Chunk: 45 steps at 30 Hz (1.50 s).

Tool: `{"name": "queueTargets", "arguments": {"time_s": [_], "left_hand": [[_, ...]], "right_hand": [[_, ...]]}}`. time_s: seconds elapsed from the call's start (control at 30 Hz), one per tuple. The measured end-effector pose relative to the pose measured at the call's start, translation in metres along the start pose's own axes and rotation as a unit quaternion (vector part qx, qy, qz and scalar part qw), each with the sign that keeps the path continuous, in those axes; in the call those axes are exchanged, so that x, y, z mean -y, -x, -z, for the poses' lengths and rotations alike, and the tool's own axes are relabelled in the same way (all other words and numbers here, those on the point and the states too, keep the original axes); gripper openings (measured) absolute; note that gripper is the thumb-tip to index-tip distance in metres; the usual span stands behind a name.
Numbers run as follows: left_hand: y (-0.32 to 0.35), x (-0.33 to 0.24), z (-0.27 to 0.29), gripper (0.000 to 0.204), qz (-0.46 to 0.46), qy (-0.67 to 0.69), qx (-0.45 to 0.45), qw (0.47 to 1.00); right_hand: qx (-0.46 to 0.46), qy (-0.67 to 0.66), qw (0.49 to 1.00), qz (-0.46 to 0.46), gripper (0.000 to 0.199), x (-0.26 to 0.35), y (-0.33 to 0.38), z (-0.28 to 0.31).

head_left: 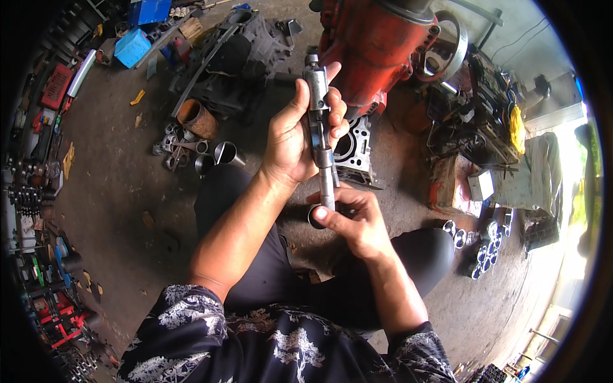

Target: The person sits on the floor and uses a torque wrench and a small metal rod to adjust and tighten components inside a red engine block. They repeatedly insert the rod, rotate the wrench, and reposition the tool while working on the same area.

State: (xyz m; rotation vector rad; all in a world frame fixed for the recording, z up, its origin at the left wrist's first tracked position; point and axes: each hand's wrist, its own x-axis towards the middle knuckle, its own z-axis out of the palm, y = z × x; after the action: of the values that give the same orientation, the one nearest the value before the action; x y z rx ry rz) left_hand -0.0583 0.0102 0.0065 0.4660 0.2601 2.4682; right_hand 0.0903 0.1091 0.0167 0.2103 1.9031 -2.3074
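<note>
Upright in front of me is a long grey steel tool (325,158) that looks like a micrometer, with a cylindrical head at the top and a narrow barrel below. My left hand (287,143) is wrapped round its upper part, thumb on one side and fingertips on the other. Lower down, my right hand (364,226) pinches the barrel's bottom end between thumb and fingers; some of those fingers are hidden behind it. A dark round ring shows by the right thumb. Just beyond the tool is a metal engine block (361,153) with round bores, under a red machine (370,57).
Rusty cylinder liner (198,119), connecting rods (174,143) and shiny sleeves (228,153) lie left on the floor. Behind them sits a dark engine casing (236,57). Tools and a red case (57,85) line the left. Pistons (488,249) and a box (453,185) are right.
</note>
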Motion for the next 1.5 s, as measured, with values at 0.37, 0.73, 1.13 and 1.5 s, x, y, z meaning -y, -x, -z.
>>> {"name": "queueTargets", "arguments": {"time_s": [0.37, 0.73, 1.13, 1.5], "left_hand": [[-0.002, -0.002, 0.003, 0.069, 0.004, 0.041, 0.003, 0.999], [-0.002, 0.003, 0.001, 0.069, 0.007, 0.028, 0.001, 1.0], [-0.002, 0.002, 0.002, 0.069, 0.009, 0.014, -0.01, 1.0], [-0.001, 0.001, 0.003, 0.069, 0.011, 0.007, -0.006, 1.0]], "right_hand": [[-0.046, -0.012, 0.998, -0.036, 0.018, -0.002, -0.004, 0.016], [0.013, 0.001, 1.0, -0.01, 0.024, -0.006, -0.002, 0.002], [-0.067, 0.024, 0.996, -0.05, 0.017, -0.002, -0.004, 0.01], [-0.052, 0.052, 0.997, 0.014, 0.021, -0.006, -0.002, 0.01]]}}
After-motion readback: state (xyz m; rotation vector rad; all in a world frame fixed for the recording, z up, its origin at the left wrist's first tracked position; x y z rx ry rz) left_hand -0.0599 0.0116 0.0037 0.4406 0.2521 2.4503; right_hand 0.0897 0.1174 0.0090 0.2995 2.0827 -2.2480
